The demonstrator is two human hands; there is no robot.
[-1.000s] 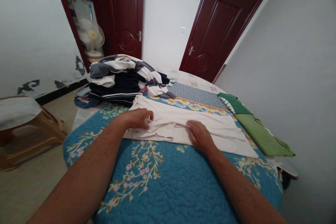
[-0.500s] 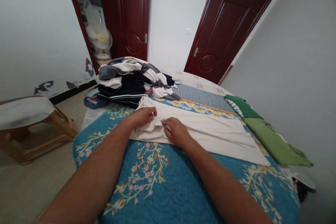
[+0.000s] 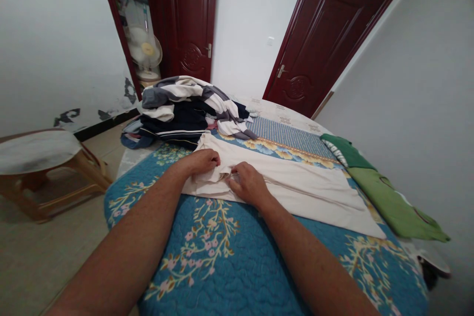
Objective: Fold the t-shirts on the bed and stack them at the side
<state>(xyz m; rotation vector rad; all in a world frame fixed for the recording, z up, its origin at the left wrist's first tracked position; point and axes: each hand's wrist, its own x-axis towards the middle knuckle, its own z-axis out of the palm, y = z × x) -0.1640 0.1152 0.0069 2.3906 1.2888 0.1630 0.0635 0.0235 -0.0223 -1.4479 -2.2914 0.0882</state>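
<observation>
A pair of cream trousers (image 3: pixel 314 182) lies folded lengthwise, its bunched waist end at the left and its legs running to the right. My left hand (image 3: pixel 203 160) rests on the waist end, fingers curled and closed on the fabric; its fingertips are partly hidden. Just right of it, my right hand (image 3: pixel 249 182) is at the crumpled part of the waist. Thumb and fingers there are apart, touching or close to a raised fold of cloth.
Beneath the trousers spreads a blue floral quilted cover (image 3: pixel 259 252) on a table. A heap of clothes (image 3: pixel 177 113) sits at the back left. Folded green garments (image 3: pixel 392 197) lie along the right edge. A stool (image 3: pixel 40 158) stands on the floor at left.
My right thumb and fingers have parted from their pinch on the waist fabric. My left hand stays nearly in place. The view has shifted slightly.
</observation>
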